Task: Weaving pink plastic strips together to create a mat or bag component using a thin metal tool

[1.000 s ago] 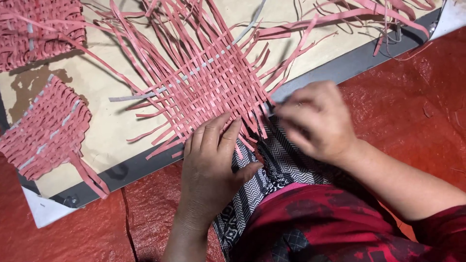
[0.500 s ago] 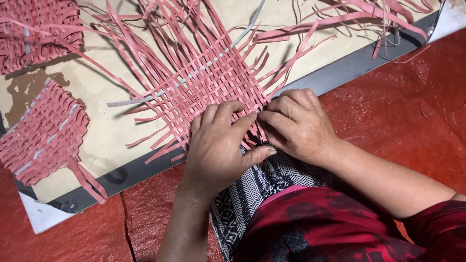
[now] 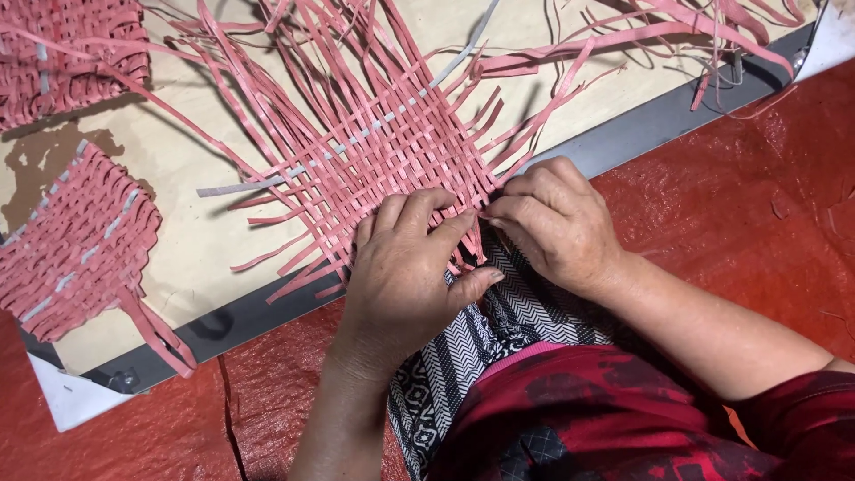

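One head-worn view only. The scene is looked down on steeply and from close, over the lap toward a board (image 3: 178, 267) tilted across frame. No second view is shared.

A: What is seen under the hands?

B: A woven pink mat (image 3: 392, 151) is spread on a pale board (image 3: 205, 240), its loose strips fanned out on every side. The near edge of the weave is pressed by the left hand (image 3: 405, 267), fingers laid flat on it.

A: And the right hand (image 3: 552, 218)?

B: It is set just beside the left, fingertips curled at the same edge, pinched on a strip end.

A: What else is shown?

B: Two smaller woven pieces (image 3: 76, 240) are laid at the left of the board. A red tarp (image 3: 757, 178) is spread beneath, and a black-and-white patterned cloth (image 3: 499, 330) is seen over the lap.
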